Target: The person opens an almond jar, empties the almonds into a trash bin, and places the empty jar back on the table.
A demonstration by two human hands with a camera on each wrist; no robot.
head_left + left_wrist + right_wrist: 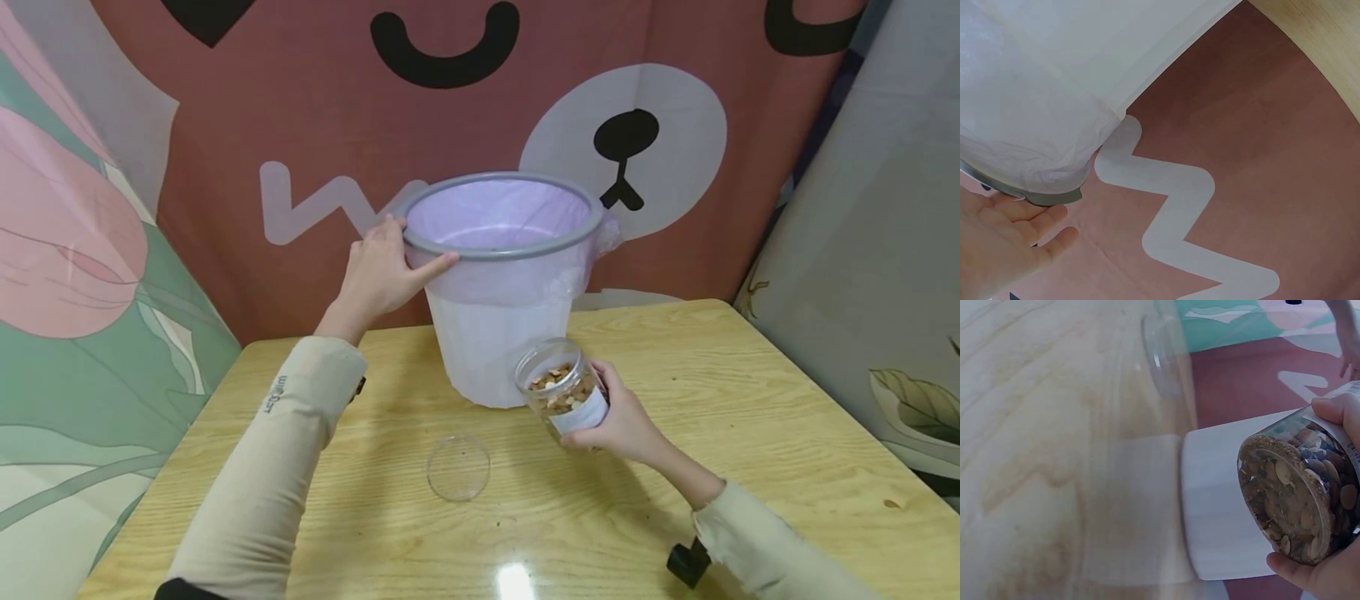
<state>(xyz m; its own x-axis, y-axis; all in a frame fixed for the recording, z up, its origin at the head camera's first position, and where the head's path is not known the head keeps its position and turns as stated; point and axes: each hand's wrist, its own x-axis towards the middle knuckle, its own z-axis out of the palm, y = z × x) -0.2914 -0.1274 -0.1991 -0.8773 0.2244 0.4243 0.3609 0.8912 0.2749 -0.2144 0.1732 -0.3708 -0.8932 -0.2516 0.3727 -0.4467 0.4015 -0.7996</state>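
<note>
One stiff, probably slick jar (562, 392), so hug its body: right hand (626, 425) grips there, left hand (378, 271) rests loosely on bin (502, 342) toward table (750, 417) back edge.

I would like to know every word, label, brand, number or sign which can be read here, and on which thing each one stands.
No text is readable with certainty.
Left sleeve: small dark lettering, running along the arm, too blurred to read.
White label on the jar: any print is too small to read.
Backdrop: a large pale zigzag; I cannot tell whether it is a letter.
</note>
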